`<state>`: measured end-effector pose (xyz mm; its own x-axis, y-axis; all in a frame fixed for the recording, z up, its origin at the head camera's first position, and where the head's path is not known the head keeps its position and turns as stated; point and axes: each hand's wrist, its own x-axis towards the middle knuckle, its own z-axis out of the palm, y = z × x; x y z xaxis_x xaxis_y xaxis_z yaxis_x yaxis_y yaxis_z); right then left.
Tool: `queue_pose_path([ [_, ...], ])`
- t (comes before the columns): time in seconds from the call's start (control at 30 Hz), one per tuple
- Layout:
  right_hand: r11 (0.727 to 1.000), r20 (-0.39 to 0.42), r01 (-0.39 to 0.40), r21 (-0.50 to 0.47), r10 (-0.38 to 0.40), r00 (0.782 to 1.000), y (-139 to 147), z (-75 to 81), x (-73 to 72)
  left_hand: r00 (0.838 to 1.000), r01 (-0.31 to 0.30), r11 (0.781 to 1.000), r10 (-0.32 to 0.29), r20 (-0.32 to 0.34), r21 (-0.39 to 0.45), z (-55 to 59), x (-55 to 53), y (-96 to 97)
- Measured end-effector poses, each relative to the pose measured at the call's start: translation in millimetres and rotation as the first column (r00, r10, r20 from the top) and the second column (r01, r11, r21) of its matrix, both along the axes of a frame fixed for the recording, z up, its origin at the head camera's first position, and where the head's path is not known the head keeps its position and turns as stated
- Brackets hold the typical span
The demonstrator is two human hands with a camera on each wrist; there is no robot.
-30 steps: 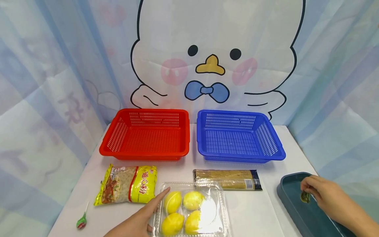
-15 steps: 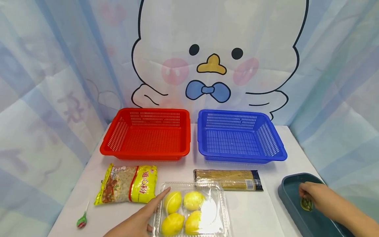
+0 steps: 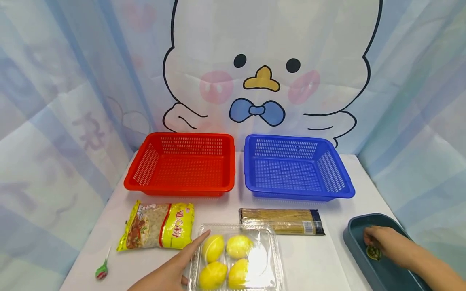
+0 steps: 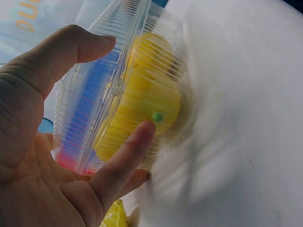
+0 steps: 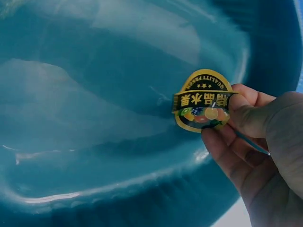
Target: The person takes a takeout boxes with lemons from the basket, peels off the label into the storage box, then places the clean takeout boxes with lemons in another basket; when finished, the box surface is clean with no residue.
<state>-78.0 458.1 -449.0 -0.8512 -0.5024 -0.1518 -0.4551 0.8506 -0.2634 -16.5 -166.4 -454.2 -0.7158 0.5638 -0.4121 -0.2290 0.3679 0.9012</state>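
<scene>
A clear plastic clamshell box (image 3: 263, 279) of yellow lemons (image 3: 212, 275) lies at the table's front. My left hand (image 3: 171, 268) holds its left side; in the left wrist view the thumb (image 4: 90, 45) lies along the lid and a fingertip (image 4: 146, 130) touches the side wall near a lemon's green tip. At the right, my right hand (image 3: 387, 242) is over the dark teal tray (image 3: 354, 246). Between thumb and fingers it pinches an oval black-and-gold fruit sticker (image 5: 203, 101), printed with fruit and stars. The sticker's right edge is hidden by the thumb.
A red basket (image 3: 180, 190) and a blue basket (image 3: 300, 192) stand at the back. A yellow macaroni bag (image 3: 158, 226) lies left, with a lollipop (image 3: 102, 270) in front. A spaghetti pack (image 3: 280, 221) lies behind the lemon box. Curtains enclose the table.
My right hand has moved a little left within the tray, carrying the sticker. The left hand stays on the lemon box. The view has shifted slightly.
</scene>
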Motion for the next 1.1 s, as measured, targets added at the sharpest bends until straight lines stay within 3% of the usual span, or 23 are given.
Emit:
queue_pose_path([
  [0.23, 1.0, -0.011, -0.001, -0.022, 0.001, 1.0, 2.2, -11.7, -0.9, 1.0, 0.011, 1.0, -0.011, -0.018, -0.014, -2.2, -0.9, -0.2],
  [0.47, 0.997, 0.039, 0.069, 0.022, -0.069, 0.997, 3.5, -13.6, -4.1, 0.999, 0.025, 1.0, -0.026, -0.037, -0.015, -3.0, -1.5, 0.0],
  [0.7, 0.987, -0.077, 0.145, 0.066, -0.139, 0.987, 1.4, -23.4, -4.0, 0.999, 0.023, 1.0, -0.023, -0.036, -0.007, -0.7, -0.8, -0.5],
  [0.9, 0.979, -0.121, 0.188, 0.079, -0.178, 0.977, 1.9, -27.3, -5.4, 1.0, 0.014, 1.0, -0.014, -0.016, 0.008, -3.0, -0.7, -0.7],
  [1.1, 0.97, -0.067, 0.227, 0.092, -0.222, 0.973, 1.4, -23.3, -4.1, 0.999, 0.023, 0.999, -0.023, -0.027, 0.022, -5.5, -1.7, -2.8],
])
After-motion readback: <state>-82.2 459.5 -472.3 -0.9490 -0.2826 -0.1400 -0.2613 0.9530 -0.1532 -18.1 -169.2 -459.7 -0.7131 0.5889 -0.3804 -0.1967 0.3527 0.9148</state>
